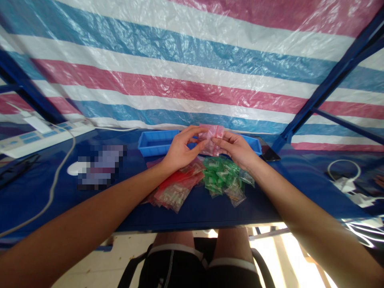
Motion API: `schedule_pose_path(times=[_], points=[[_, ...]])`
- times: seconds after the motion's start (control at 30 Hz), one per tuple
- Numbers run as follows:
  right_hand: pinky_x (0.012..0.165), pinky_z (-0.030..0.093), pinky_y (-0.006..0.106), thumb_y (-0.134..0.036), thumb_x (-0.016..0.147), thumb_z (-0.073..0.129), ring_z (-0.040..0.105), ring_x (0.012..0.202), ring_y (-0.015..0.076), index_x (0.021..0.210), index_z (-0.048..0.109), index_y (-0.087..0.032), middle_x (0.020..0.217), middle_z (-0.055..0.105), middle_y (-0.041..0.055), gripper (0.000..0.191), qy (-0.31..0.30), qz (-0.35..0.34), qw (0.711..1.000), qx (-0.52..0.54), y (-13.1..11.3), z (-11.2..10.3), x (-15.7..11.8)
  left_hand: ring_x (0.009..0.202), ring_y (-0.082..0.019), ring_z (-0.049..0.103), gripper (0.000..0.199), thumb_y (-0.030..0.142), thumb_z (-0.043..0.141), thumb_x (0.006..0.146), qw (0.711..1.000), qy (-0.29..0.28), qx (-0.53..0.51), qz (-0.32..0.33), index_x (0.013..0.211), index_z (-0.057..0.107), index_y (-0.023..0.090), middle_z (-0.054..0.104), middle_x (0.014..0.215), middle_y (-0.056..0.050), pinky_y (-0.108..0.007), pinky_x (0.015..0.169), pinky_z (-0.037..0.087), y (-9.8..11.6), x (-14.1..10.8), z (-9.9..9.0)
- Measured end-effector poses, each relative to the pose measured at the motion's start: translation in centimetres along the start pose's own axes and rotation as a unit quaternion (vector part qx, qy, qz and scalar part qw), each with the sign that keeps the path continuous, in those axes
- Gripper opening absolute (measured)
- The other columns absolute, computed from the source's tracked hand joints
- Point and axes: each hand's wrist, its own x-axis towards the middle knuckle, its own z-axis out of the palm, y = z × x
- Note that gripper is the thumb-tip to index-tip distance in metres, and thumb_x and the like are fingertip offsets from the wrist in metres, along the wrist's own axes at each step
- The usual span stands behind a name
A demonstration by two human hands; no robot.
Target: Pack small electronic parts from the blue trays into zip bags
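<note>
Between both hands, above the table's far side, is a pink see-through zip bag (210, 149) with a red strip along one side. My left hand (183, 147) pinches its left part between thumb and fingers. On the bag's right side, my right hand (234, 147) grips near the red strip. Below my left hand lies a pile of red and pink plastic bags (177, 188) with small pale contents. A heap of green bags (220, 174) sits to its right, with a clear bag (235, 194) at its front edge. What the held bag contains is unclear.
Blue plastic trays (156, 144) stand behind the piles, partly hidden by my hands. On the blue table (198, 216) are a power strip (45, 140) with a cable at left, a white round object (76, 169), a dark phone (270, 153) and white cables (345, 184) at right. Striped sheeting hangs behind.
</note>
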Motion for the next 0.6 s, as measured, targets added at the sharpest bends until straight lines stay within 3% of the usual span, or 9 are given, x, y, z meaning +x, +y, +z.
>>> schedule_pose_path(times=[0.07,0.13,0.33,0.47,0.6], points=[[0.095,0.061,0.038,-0.054,0.073,0.097,0.077,0.105,0.0256,0.115,0.081,-0.025,0.116,0.084,0.0044,0.053,-0.013,-0.018,1.000,-0.010,0.1,0.0,0.1,0.126,-0.028,0.069,0.046,0.039,0.079,0.098,1.000,-0.016,-0.004,-0.002,0.142,0.071,0.025,0.066,0.142,-0.015,-0.038,0.096,0.065,0.0,-0.1,0.0],[0.096,0.060,0.037,-0.052,0.073,0.097,0.077,0.102,0.0243,0.111,0.080,-0.025,0.114,0.085,0.0041,0.050,0.013,-0.040,0.999,-0.011,0.0,-0.2,0.2,0.129,-0.030,0.068,0.052,0.042,0.079,0.098,0.999,-0.032,-0.005,-0.010,0.147,0.068,0.027,0.063,0.149,-0.015,-0.039,0.096,0.066,0.1,-0.1,0.1],[0.072,0.059,0.033,-0.051,0.075,0.094,0.072,0.076,0.0200,0.109,0.076,-0.027,0.093,0.080,0.0002,0.046,0.177,-0.090,0.979,-0.036,-0.9,-3.6,1.2,0.117,-0.026,0.073,0.051,0.045,0.073,0.102,0.996,-0.094,-0.008,-0.005,0.148,0.067,0.025,0.064,0.148,-0.016,-0.034,0.090,0.066,0.7,-0.1,0.1],[0.064,0.056,0.033,-0.051,0.082,0.086,0.065,0.068,0.0192,0.116,0.074,-0.025,0.086,0.073,0.0001,0.044,0.269,-0.175,0.931,-0.175,-1.5,-7.4,1.7,0.106,-0.022,0.076,0.041,0.044,0.065,0.106,0.992,-0.121,0.038,-0.015,0.141,0.070,0.023,0.075,0.129,-0.012,-0.030,0.086,0.063,1.1,-0.1,-0.2],[0.064,0.055,0.035,-0.048,0.088,0.079,0.066,0.070,0.0227,0.114,0.077,-0.022,0.084,0.075,0.0035,0.037,0.288,-0.202,0.865,-0.358,-2.1,-9.8,1.2,0.099,-0.019,0.075,0.035,0.047,0.060,0.108,0.984,-0.147,0.094,-0.040,0.126,0.078,0.022,0.079,0.119,-0.008,-0.023,0.073,0.058,1.3,-0.1,-0.2]])
